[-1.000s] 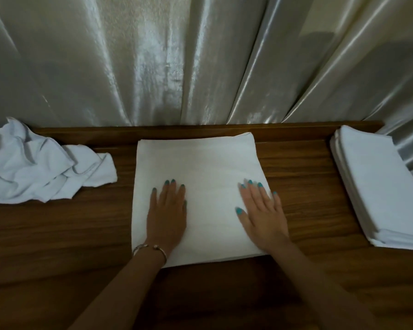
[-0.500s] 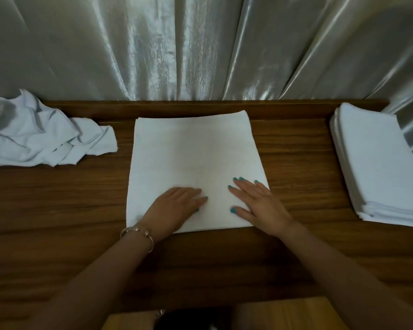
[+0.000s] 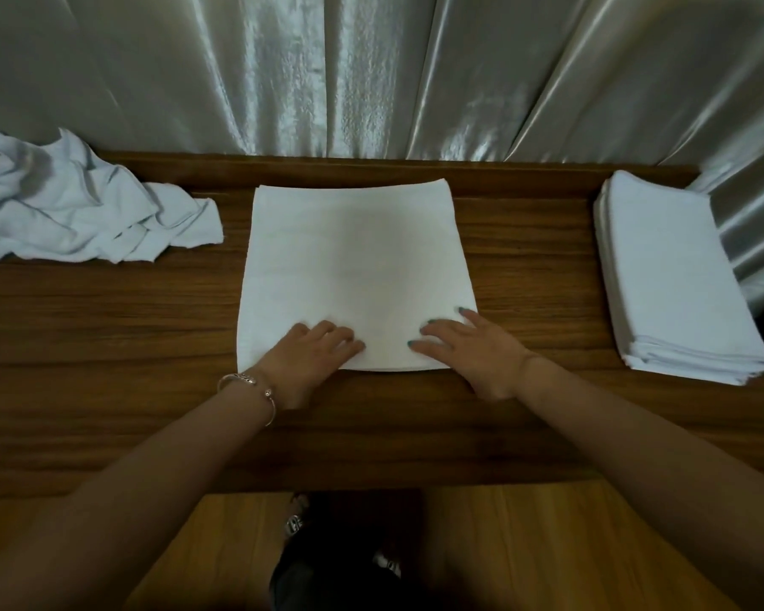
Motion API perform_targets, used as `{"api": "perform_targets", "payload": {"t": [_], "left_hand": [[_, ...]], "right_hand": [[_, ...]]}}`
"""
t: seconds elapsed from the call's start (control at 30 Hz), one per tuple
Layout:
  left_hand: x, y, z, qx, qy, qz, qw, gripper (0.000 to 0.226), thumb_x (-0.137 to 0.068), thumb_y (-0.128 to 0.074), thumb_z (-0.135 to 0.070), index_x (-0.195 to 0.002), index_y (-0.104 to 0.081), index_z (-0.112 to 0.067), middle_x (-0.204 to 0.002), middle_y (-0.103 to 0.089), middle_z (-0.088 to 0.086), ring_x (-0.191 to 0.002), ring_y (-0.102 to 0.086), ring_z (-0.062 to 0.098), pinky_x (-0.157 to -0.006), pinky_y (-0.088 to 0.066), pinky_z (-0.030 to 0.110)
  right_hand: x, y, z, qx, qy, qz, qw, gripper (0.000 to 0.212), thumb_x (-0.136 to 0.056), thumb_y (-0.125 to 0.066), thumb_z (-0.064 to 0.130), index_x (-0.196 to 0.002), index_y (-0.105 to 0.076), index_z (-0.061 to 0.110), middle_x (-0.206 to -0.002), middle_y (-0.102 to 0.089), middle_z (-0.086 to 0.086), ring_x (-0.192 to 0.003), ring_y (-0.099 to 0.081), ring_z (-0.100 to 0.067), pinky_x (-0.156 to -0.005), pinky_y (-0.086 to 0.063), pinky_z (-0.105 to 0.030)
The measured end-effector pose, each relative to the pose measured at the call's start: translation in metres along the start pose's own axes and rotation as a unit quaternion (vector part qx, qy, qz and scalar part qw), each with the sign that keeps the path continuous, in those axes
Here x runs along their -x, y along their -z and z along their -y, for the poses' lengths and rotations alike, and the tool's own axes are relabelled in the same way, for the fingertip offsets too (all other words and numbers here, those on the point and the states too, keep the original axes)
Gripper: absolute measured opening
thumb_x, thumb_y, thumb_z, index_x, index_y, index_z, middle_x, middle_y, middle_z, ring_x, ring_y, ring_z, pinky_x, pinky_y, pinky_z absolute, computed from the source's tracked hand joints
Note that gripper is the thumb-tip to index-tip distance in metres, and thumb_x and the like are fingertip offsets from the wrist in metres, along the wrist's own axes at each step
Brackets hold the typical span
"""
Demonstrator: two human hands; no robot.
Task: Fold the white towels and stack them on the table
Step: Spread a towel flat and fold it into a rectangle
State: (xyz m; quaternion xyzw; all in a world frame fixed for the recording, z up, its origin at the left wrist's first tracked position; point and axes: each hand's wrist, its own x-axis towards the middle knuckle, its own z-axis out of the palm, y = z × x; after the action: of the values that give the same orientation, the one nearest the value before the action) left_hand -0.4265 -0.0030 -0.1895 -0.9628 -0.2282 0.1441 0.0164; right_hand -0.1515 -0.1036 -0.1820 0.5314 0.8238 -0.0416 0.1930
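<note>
A white towel (image 3: 358,275) lies flat in the centre of the frame on a dark wooden table (image 3: 107,337), folded into a squarish panel whose far edge reaches almost to the raised back rail of the table. Both hands rest on its near edge. The left hand (image 3: 309,359), at the lower left part of the towel, has its fingers bent at the knuckles, with the tips pressed down on the cloth; whether they pinch the edge cannot be told. A silver bracelet (image 3: 250,385) circles that wrist. The right hand (image 3: 473,350), at the towel's lower right corner, lies with fingers spread and fairly straight on the fabric, the nails painted teal, while the heel of the hand sits on the bare wood just beyond the towel's edge.

At the right of the frame, well apart from the flat towel, a stack of folded white towels (image 3: 671,280) stands neatly squared near the table's right end. At the upper left a heap of crumpled white towels (image 3: 71,209) sprawls on the tabletop, one loose corner pointing toward the middle towel without touching it.

Behind the table hangs a shiny silver-grey curtain (image 3: 371,72) in long vertical folds. Along the bottom of the frame, below the table's near edge, a lighter wooden floor (image 3: 525,544) shows.
</note>
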Motion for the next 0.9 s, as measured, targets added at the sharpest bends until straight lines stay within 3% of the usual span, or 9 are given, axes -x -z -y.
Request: {"api": "perform_targets", "payload": {"t": [0.1,0.2,0.27,0.33,0.43,0.53,0.6,0.73,0.9], "left_hand": [[-0.003,0.007,-0.010,-0.031,0.102,0.035,0.994,0.097,-0.074,-0.068,-0.004,-0.147,-0.010,-0.030,-0.147,-0.019,0.003,-0.132,-0.029,0.028,-0.093,-0.045,0.039],[-0.004,0.014,-0.007,0.057,0.179,0.019,0.982,0.062,-0.082,-0.059,-0.004,-0.136,-0.033,-0.020,-0.133,-0.042,0.006,-0.118,-0.045,0.025,-0.086,-0.046,0.036],[-0.002,0.022,0.001,0.115,0.199,0.001,0.973,0.039,-0.087,-0.054,-0.009,-0.124,-0.047,-0.019,-0.121,-0.054,0.004,-0.109,-0.054,0.023,-0.083,-0.046,0.033],[0.002,0.030,0.007,0.130,0.207,-0.025,0.969,0.030,-0.088,-0.052,-0.014,-0.117,-0.054,-0.021,-0.115,-0.059,0.002,-0.104,-0.058,0.022,-0.078,-0.045,0.031],[0.012,0.036,0.012,0.117,0.221,-0.069,0.966,0.024,-0.092,-0.046,-0.021,-0.113,-0.057,-0.018,-0.108,-0.059,0.003,-0.096,-0.060,0.023,-0.069,-0.045,0.033],[0.027,0.034,0.016,0.129,0.239,-0.059,0.960,0.026,-0.097,-0.039,-0.026,-0.118,-0.052,-0.016,-0.109,-0.058,0.006,-0.096,-0.061,0.026,-0.071,-0.049,0.037],[0.038,0.031,0.019,0.166,0.219,-0.025,0.961,0.029,-0.098,-0.039,-0.020,-0.125,-0.050,-0.016,-0.113,-0.057,0.007,-0.100,-0.059,0.026,-0.080,-0.051,0.037],[0.053,0.032,0.024,0.197,0.181,0.009,0.963,0.039,-0.096,-0.045,-0.010,-0.133,-0.047,-0.022,-0.124,-0.056,0.003,-0.108,-0.057,0.022,-0.089,-0.050,0.033],[0.056,0.040,0.026,0.193,0.177,-0.063,0.963,0.038,-0.093,-0.046,-0.010,-0.128,-0.048,-0.022,-0.119,-0.058,0.001,-0.102,-0.058,0.022,-0.083,-0.052,0.038]], "right_hand": [[0.005,0.003,0.005,0.039,-0.061,0.086,0.994,0.129,-0.071,-0.080,0.020,-0.144,0.023,0.043,-0.161,0.011,-0.001,-0.148,0.007,-0.035,-0.113,-0.007,-0.066],[0.010,0.009,0.011,-0.017,-0.106,0.105,0.989,0.131,-0.072,-0.077,0.008,-0.141,0.026,0.051,-0.160,0.016,-0.003,-0.146,0.009,-0.039,-0.111,-0.022,-0.065],[0.015,0.009,0.014,-0.055,-0.116,0.070,0.989,0.127,-0.073,-0.071,-0.004,-0.144,0.020,0.050,-0.161,0.011,-0.002,-0.147,0.005,-0.037,-0.105,-0.038,-0.056],[0.022,0.005,0.014,-0.100,-0.129,0.035,0.986,0.117,-0.076,-0.066,-0.009,-0.149,0.009,0.044,-0.161,0.001,-0.002,-0.148,-0.004,-0.031,-0.101,-0.046,-0.047],[0.030,-0.006,0.015,-0.168,-0.168,-0.056,0.970,0.074,-0.088,-0.056,0.001,-0.150,-0.024,0.026,-0.155,-0.031,-0.006,-0.136,-0.040,-0.025,-0.098,-0.048,-0.037],[0.035,-0.011,0.019,-0.197,-0.183,-0.149,0.952,0.038,-0.095,-0.050,0.014,-0.133,-0.051,0.018,-0.134,-0.057,-0.006,-0.117,-0.059,-0.023,-0.087,-0.054,-0.036],[0.037,-0.010,0.019,-0.183,-0.177,-0.132,0.958,0.037,-0.094,-0.050,0.015,-0.131,-0.049,0.020,-0.127,-0.059,-0.003,-0.110,-0.061,-0.023,-0.079,-0.055,-0.035],[0.040,-0.010,0.020,-0.128,-0.159,-0.063,0.977,0.062,-0.089,-0.056,0.006,-0.144,-0.032,0.022,-0.149,-0.039,-0.003,-0.134,-0.041,-0.022,-0.088,-0.054,-0.036],[0.037,-0.004,0.021,-0.107,-0.193,-0.127,0.967,0.041,-0.093,-0.055,0.022,-0.133,-0.045,0.022,-0.134,-0.053,0.000,-0.120,-0.051,-0.018,-0.075,-0.054,-0.029]]}}
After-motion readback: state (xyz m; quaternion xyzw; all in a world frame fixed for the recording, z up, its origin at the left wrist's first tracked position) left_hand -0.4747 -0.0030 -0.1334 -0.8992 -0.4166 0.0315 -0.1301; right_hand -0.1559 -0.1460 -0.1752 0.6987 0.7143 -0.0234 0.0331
